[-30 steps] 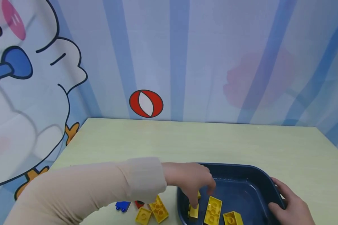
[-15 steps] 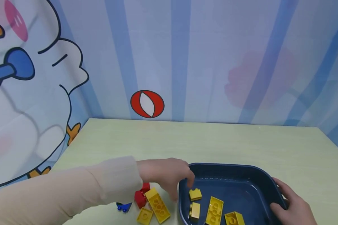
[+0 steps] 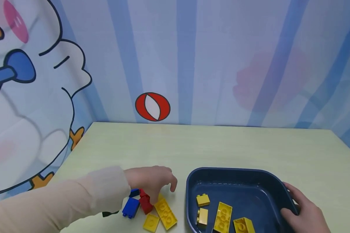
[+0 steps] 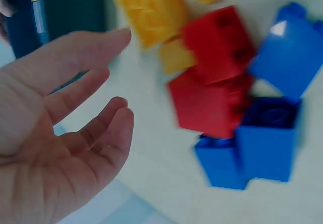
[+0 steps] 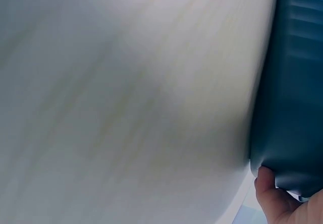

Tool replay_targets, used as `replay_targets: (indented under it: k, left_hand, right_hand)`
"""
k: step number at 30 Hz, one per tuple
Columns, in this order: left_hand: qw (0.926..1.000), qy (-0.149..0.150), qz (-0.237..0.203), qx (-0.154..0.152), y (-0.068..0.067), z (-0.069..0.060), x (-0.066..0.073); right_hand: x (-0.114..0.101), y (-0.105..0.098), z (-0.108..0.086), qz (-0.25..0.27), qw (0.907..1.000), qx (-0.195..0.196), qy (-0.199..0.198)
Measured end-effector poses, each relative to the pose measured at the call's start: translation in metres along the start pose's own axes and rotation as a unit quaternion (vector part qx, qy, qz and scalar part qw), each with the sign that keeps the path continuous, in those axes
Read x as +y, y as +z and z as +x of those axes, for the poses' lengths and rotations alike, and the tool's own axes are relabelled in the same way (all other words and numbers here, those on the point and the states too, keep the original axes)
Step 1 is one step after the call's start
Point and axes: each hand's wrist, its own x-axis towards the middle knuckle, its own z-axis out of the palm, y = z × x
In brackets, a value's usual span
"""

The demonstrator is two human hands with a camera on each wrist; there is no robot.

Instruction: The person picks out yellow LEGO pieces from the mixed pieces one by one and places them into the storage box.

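Observation:
My left hand (image 3: 152,180) hovers over a loose pile of toy building bricks left of the tray, its fingers loosely bent and holding nothing. Nearest to it are a long yellow brick (image 3: 165,213) and red bricks (image 4: 212,103); blue bricks (image 4: 267,143) lie beside the red ones. My right hand (image 3: 306,210) grips the right rim of a dark blue tray (image 3: 233,174), thumb over the edge and fingers outside. Inside the tray lie several yellow bricks, among them a long one (image 3: 222,217) and a small one (image 3: 203,200).
Everything stands on a pale table (image 3: 210,145). A flat square yellow brick (image 3: 151,223) lies by the long one outside the tray. A dark green piece (image 3: 109,213) shows partly from under the left sleeve. A printed blue curtain (image 3: 213,64) hangs behind the table.
My left hand has moved left, out of the tray and over to the loose bricks, uncovering two small yellow bricks inside. The right hand has stayed on the rim.

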Motion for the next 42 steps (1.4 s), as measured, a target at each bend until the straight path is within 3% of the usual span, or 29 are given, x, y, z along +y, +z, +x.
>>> replay_targets:
  k: [5,11,18,27,34,42]
  left_hand:
    - [0.9995,0.008,-0.030,-0.002,0.014,0.003,-0.014]
    - [0.9985,0.037,-0.040,0.008,0.015,0.009,-0.020]
    - [0.9986,0.018,-0.049,-0.006,0.020,0.014,-0.022]
    - [0.9986,0.050,0.008,-0.013,0.024,0.019,-0.020]
    - [0.9970,0.072,0.023,-0.014,0.029,0.021,-0.020]
    - [0.9977,0.065,-0.019,-0.009,0.030,0.023,-0.021]
  right_hand:
    - [-0.002,0.000,0.000,-0.002,1.0000,0.002,-0.003]
    - [-0.001,-0.001,0.000,-0.010,0.9999,0.006,-0.013]
    - [-0.002,0.000,0.002,-0.005,1.0000,0.003,-0.001]
    - [-0.003,-0.002,0.002,-0.005,1.0000,0.000,0.007]
    - [-0.004,-0.002,0.001,0.005,0.9999,0.002,0.010]
    - [-0.003,-0.003,0.001,0.003,0.9999,-0.002,0.010]
